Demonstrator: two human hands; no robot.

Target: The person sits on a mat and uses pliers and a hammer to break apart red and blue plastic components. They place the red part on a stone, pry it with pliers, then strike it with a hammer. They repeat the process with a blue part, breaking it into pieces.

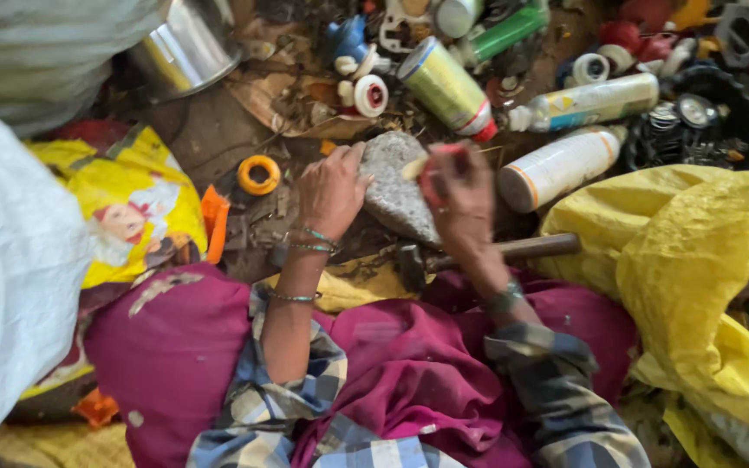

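Two hands work at mid-floor: your left hand (331, 189) rests flat on the grey speckled stone (394, 186); your right hand (459, 198) fingers grip a small red plastic piece (437, 173), unbroken; the wooden-handled hammer (496, 252) lies unused.

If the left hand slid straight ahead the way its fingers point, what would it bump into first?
The left hand already rests on the grey stone, fingers pointing up and to the right. Going on that way, it would probably meet the yellow-green spray can lying beyond the stone first, though depth is hard to judge.

The red piece (433, 173) in the right hand (464, 204) is motion-blurred, its kind unclear.
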